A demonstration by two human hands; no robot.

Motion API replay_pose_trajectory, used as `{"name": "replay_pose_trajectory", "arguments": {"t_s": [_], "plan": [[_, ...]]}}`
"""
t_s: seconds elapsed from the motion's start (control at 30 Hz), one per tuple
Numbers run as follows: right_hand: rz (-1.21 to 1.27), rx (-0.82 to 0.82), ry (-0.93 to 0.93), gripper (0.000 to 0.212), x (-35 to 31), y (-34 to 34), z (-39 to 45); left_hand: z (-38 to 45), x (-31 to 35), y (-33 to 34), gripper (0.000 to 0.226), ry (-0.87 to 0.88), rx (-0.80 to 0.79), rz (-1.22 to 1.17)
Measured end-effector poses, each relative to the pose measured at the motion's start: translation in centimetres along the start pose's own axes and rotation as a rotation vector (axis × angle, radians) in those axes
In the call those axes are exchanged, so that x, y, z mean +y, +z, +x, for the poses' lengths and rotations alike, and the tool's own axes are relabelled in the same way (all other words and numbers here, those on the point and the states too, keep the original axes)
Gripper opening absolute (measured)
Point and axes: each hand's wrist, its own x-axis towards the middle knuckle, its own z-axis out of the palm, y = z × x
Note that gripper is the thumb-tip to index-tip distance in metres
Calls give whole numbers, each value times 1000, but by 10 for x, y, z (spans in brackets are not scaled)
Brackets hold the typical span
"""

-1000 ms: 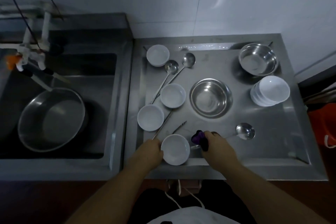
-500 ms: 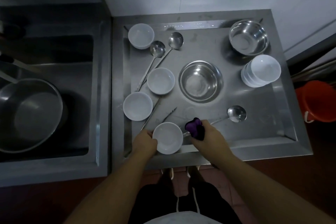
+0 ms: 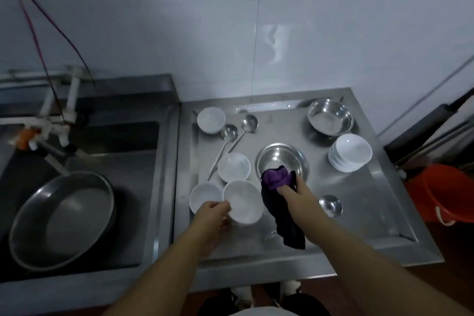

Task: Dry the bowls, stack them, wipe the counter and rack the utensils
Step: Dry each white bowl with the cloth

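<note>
Your left hand (image 3: 213, 213) now grips a white bowl (image 3: 243, 202) lifted off the steel counter (image 3: 364, 202), your right hand (image 3: 295, 195) clutching the purple cloth (image 3: 278, 179) raised beside it, so drying looks about to begin.

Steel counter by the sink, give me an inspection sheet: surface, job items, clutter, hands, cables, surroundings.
Surface: stainless steel counter, bare patches reflective.
Job's things: stack of white bowls; three loose white bowls on the counter, a fourth lifted white bowl; two steel bowls; three steel ladles; purple cloth.
Clutter: nothing seen.
Hands: left hand grips the lifted white bowl's rim; right hand holds the purple cloth.
Cables: red wires hang by the tap.
Surroundings: steel basin in the sink; orange bucket.
</note>
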Motion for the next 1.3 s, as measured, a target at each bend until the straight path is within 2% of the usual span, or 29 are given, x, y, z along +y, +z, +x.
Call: {"name": "replay_pose_trajectory", "arguments": {"t_s": [0.17,0.23,0.37,0.5,0.63,0.77,0.83,0.9,0.97,1.03,1.1,1.17,1.23,1.3], "plan": [[-130,42,-374,38,-73,2,-13,-37,72,7,20,185,-140,-175],[-174,46,-494,42,-99,5,-22,-58,96,12,21,279,-216,-249],[-250,41,-697,42,-140,10,-38,-101,136,18,61,412,-338,-292],[-202,56,-771,32,-165,13,-51,-125,160,19,62,493,-440,-239],[-138,-18,-755,35,-180,7,-65,-130,166,10,63,483,-552,-245],[-96,-48,-749,36,-179,5,-69,-130,164,10,87,424,-507,-261],[-119,-89,-804,43,-176,8,-71,-128,162,13,90,421,-574,-276],[-215,-128,-925,55,-176,7,-73,-127,160,18,73,433,-641,-348],[-412,-102,-1104,55,-181,1,-70,-130,158,21,63,426,-676,-402],[-688,-42,-1288,46,-192,-7,-66,-134,155,24,81,426,-742,-422],[-939,-25,-1369,34,-204,-13,-63,-140,154,25,92,438,-784,-421],[-1129,-28,-1317,32,-212,-12,-62,-141,154,26,87,456,-758,-439],[-1205,-34,-1155,32,-216,-5,-62,-143,160,25,83,497,-698,-436],[-1195,-58,-948,25,-224,1,-65,-139,167,22,80,576,-606,-331]]}}
